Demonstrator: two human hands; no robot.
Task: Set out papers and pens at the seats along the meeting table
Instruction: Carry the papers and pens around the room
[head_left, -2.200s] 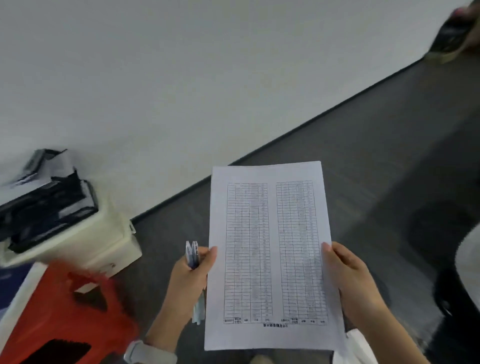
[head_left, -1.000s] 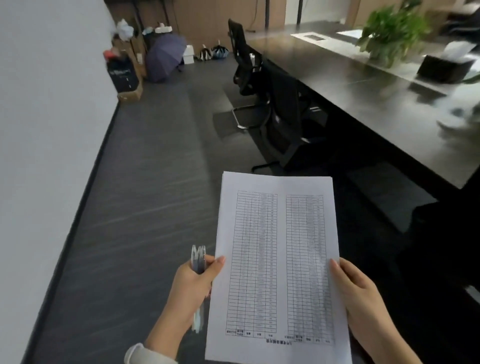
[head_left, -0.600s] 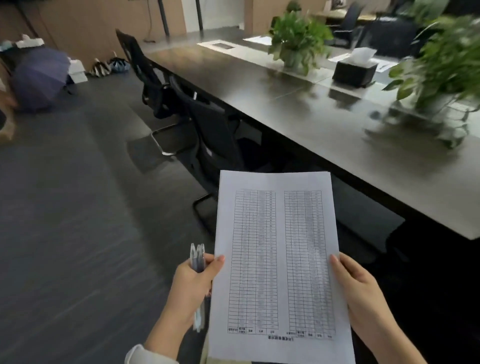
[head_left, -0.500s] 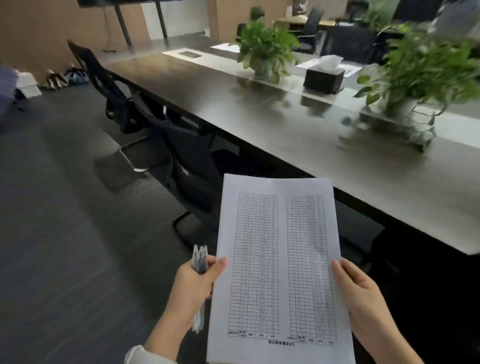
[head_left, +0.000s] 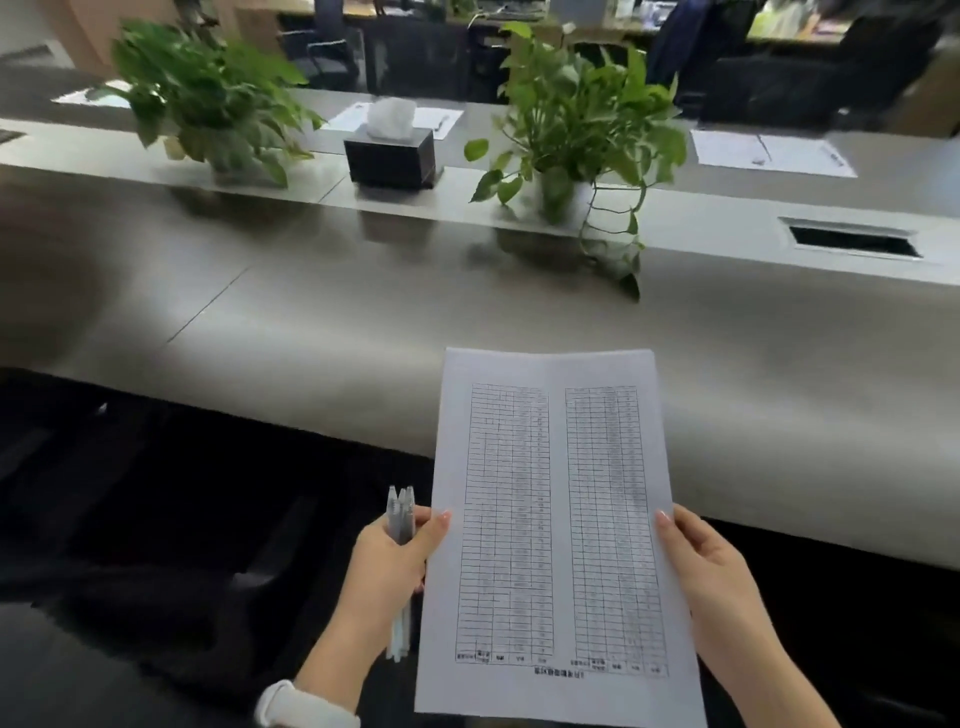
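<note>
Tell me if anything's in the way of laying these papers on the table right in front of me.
Nothing visible is. The table ahead of the papers is bare; the plants and tissue box stand farther back, along its middle strip.

White band (head_left: 306, 707) on left wrist; forearms bare.

Long grey meeting table (head_left: 311, 322), two leafy potted plants (head_left: 576, 119), black tissue box (head_left: 392, 156), dark chairs (head_left: 332, 47) beyond.

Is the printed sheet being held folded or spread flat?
Spread flat: the printed sheet shows both table columns whole, held at its side edges by the left hand and right hand.
</note>
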